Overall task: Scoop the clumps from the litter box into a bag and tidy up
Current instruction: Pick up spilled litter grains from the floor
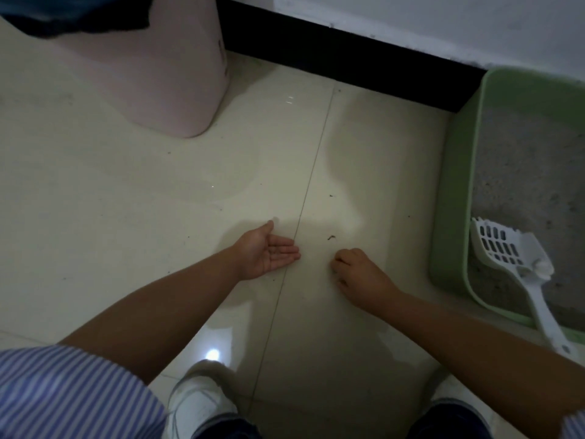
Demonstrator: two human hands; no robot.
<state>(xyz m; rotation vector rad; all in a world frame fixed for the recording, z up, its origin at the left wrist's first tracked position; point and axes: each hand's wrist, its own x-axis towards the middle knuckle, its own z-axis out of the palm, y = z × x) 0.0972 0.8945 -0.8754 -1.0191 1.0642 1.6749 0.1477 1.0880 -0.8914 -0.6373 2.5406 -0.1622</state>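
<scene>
A green litter box (pixel 449 217) stands at the right against the wall, filled with grey litter (pixel 522 172). A white slotted scoop (pixel 506 248) rests in its near corner, handle leaning over the front rim. My left hand (pixel 269 251) lies low over the floor tiles, palm up and fingers straight. My right hand (pixel 357 274) is beside it, knuckles up, fingers curled down onto the floor. I cannot see whether it holds anything. A small dark scrap (pixel 331 238) lies on the tile between the hands.
A pink bin (pixel 158 74) with a dark bag (pixel 72 14) in its mouth stands at the upper left. A black baseboard (pixel 348 58) runs along the wall. Tiny specks dot the tiles. My white shoe (pixel 196 403) is at the bottom.
</scene>
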